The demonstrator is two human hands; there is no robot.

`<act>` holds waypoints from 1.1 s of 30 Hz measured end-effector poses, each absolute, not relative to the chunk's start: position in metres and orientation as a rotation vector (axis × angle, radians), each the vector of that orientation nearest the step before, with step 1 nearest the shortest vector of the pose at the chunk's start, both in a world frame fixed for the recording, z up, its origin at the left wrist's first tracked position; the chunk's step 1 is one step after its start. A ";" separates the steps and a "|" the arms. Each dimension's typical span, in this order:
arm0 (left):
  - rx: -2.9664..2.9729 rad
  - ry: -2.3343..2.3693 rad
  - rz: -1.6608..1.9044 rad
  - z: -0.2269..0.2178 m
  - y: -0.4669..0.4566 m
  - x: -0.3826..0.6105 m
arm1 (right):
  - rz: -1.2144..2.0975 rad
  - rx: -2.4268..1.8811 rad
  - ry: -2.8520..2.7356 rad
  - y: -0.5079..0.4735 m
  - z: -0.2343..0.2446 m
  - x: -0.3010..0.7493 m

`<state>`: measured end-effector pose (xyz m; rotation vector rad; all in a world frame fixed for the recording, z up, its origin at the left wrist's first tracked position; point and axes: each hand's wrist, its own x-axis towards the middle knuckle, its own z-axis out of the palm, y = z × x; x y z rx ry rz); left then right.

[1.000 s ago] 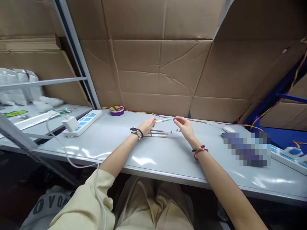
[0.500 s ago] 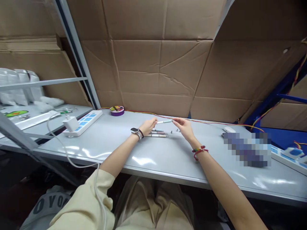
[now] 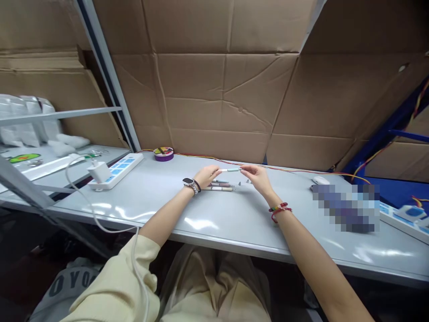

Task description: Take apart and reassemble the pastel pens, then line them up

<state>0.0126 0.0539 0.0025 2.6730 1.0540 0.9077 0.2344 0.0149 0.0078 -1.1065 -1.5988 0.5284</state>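
Observation:
Both my hands are out over the grey table [image 3: 234,219] and hold one pale green pen [image 3: 230,170] level between them. My left hand [image 3: 207,175], with a watch on the wrist, pinches the pen's left end. My right hand [image 3: 256,176], with coloured bracelets on the wrist, pinches its right end. Below the held pen a few more pens [image 3: 219,185] lie side by side on the table. Two small pen parts [image 3: 245,182] rest just right of them.
A white power strip [image 3: 117,170] with a plugged charger [image 3: 98,172] lies at the left; its white cable runs toward me. A purple round tin [image 3: 163,154] and a red-yellow wire [image 3: 301,171] sit by the cardboard wall. A white mouse [image 3: 321,180] and second strip [image 3: 405,217] are at right.
My hands have come slightly closer together on the pen. The rest of the table has stayed the same.

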 end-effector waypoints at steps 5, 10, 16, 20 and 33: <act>2.694 1.078 0.919 0.002 0.054 0.012 | 0.472 -1.130 -1.634 0.013 0.009 0.235; 2.705 1.086 0.930 0.004 0.052 0.012 | 0.398 -1.154 -1.705 0.012 0.010 0.236; 2.704 1.095 0.919 0.005 0.051 0.012 | 0.332 -1.175 -1.769 0.015 0.006 0.236; 2.690 1.086 0.883 0.006 0.050 0.013 | 0.293 -1.188 -1.789 0.017 0.003 0.236; 2.653 1.184 0.742 0.005 0.050 0.015 | 0.284 -1.223 -1.861 0.018 -0.002 0.237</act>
